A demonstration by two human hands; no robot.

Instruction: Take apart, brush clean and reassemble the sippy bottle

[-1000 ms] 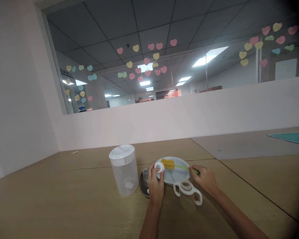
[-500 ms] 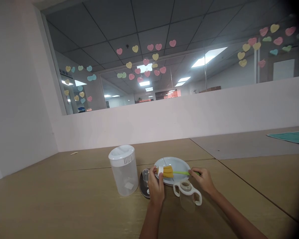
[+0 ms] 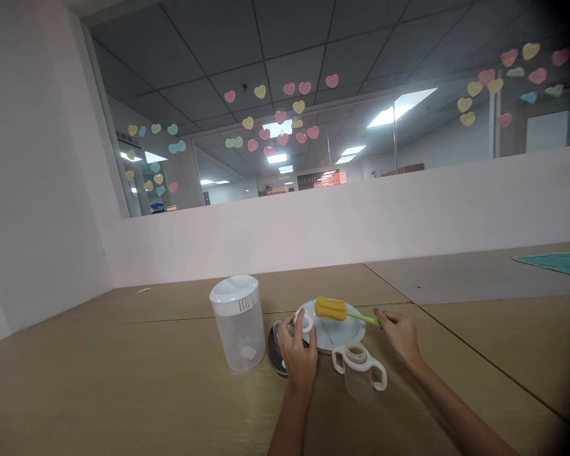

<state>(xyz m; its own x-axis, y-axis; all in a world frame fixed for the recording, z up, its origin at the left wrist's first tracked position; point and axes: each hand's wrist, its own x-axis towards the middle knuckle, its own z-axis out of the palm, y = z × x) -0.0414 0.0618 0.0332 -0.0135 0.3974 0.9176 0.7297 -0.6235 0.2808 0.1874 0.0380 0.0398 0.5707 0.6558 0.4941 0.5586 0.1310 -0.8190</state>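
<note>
My left hand (image 3: 298, 354) is closed round a white ring (image 3: 306, 322), held upright so its round opening faces the plate. In my right hand (image 3: 399, 334) is the green handle of a sponge brush (image 3: 331, 309), its yellow head pointing left above the white plate (image 3: 351, 334). Brush and ring are apart. Just in front of the plate stands a clear baby bottle (image 3: 360, 383) with two white handles and an open neck. A dark round tray (image 3: 276, 362) lies partly hidden behind my left hand, with a small clear cup on it.
Left of the tray stands a tall translucent canister (image 3: 240, 335) with a white lid. A teal cloth (image 3: 558, 261) lies at the far right of the wooden table (image 3: 137, 380). A low white wall (image 3: 247, 237) with a window above it borders the table's back.
The yellow sponge head has come out of the white ring and moved up and right. My right hand has shifted right with the brush; my left hand keeps the ring, now turned.
</note>
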